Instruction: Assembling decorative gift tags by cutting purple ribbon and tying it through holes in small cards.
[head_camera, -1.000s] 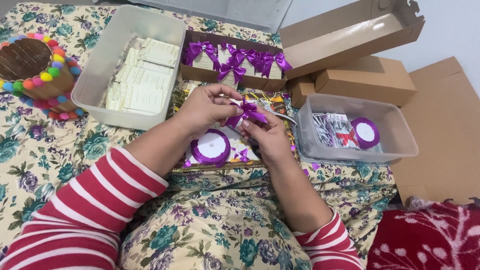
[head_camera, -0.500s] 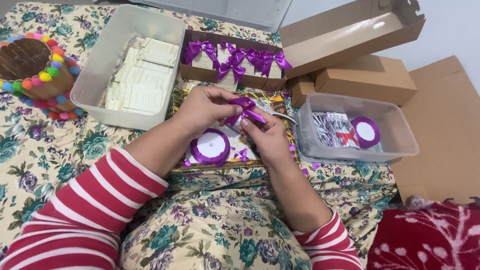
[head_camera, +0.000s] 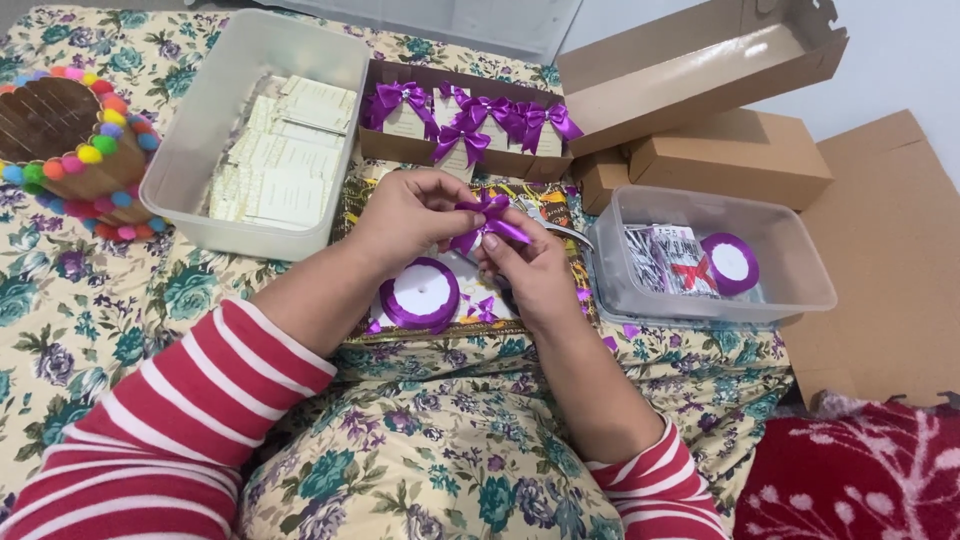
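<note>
Both hands meet over a patterned board on the floral cloth. My left hand (head_camera: 412, 215) pinches a small purple ribbon bow (head_camera: 489, 218) from the left, and my right hand (head_camera: 530, 268) grips the same bow from below and the right. A purple ribbon spool (head_camera: 420, 294) lies just under my left wrist. Small purple ribbon scraps (head_camera: 483, 306) lie beside the spool. Behind the hands, an open cardboard box (head_camera: 400, 146) holds several cream packets tied with purple bows (head_camera: 470, 122).
A clear tub of cream cards (head_camera: 262, 130) stands at the back left. At the right, another clear tub (head_camera: 700, 300) holds a second purple spool (head_camera: 730, 262) and packets. A pom-pom trimmed basket (head_camera: 62, 140) sits far left. Brown cardboard boxes (head_camera: 730, 155) are stacked at the back right.
The hands have stayed over the board. The fingers have shifted slightly on the purple bow, working its loops.
</note>
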